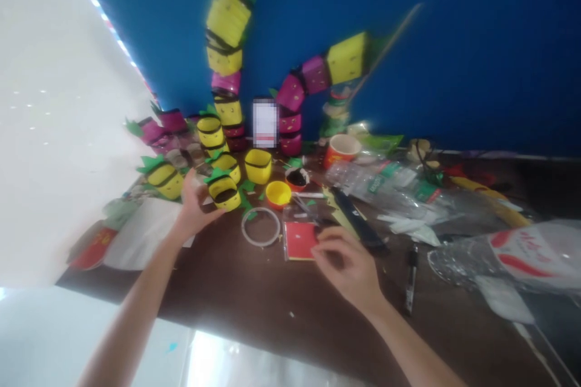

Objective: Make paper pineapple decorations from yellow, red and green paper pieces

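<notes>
My left hand (194,205) reaches to a yellow cup with a black band and green paper leaves (224,191) and its thumb and fingers close on the cup's left side. My right hand (347,263) rests on the brown table (254,302) with its fingers curled at the edge of a red card (300,240). Whether those fingers hold anything is blurred. A roll of clear tape (260,227) lies between the two hands.
Stacks of yellow and magenta cups (226,54) lean against the blue wall. More yellow cups (258,164), a small yellow bowl (278,193), an orange mug (341,149), clear plastic bottles (390,184), a black marker (411,275) and a plastic bag (521,254) crowd the table.
</notes>
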Action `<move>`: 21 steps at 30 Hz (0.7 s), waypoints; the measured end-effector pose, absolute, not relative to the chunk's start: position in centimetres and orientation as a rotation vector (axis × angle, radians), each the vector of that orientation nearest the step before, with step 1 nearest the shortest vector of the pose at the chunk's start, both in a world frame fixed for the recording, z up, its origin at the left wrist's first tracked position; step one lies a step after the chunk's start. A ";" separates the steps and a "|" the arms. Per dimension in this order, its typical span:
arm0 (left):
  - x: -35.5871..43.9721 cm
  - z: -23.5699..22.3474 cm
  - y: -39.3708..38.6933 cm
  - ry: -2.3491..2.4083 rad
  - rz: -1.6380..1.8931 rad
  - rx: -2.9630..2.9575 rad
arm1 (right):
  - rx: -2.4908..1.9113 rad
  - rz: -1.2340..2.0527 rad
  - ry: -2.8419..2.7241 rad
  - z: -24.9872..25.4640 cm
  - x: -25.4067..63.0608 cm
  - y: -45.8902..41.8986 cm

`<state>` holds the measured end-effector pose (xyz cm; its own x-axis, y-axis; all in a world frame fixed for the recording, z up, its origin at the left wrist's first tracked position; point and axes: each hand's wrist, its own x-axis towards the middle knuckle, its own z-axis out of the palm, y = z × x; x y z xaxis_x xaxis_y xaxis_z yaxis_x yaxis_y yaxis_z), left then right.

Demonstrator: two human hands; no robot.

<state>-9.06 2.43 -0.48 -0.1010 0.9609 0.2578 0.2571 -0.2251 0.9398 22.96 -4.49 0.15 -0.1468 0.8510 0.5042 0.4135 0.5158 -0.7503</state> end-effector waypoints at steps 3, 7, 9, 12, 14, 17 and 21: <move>-9.0 0.1 1.5 1.305 1.401 1.455 | -1.084 0.678 -1.660 -0.1 22.9 -4.4; -6.2 1.9 -0.4 1.149 1.496 1.307 | -1.016 0.979 -1.467 0.0 22.3 -3.9; -3.6 2.3 -1.1 1.025 1.444 1.249 | -0.981 1.123 -1.377 0.1 21.8 -3.6; 0.3 1.9 -1.4 1.008 1.373 1.255 | -1.005 1.211 -1.310 0.3 21.4 -3.5; 2.2 1.3 -1.4 1.036 1.347 1.280 | -1.063 1.180 -1.312 0.3 21.4 -3.6; 3.7 0.5 -1.5 1.034 1.317 1.293 | -1.135 1.066 -1.335 0.2 21.5 -3.6; 4.1 0.3 -2.0 1.000 1.273 1.303 | -1.166 0.940 -1.365 -0.1 21.8 -3.6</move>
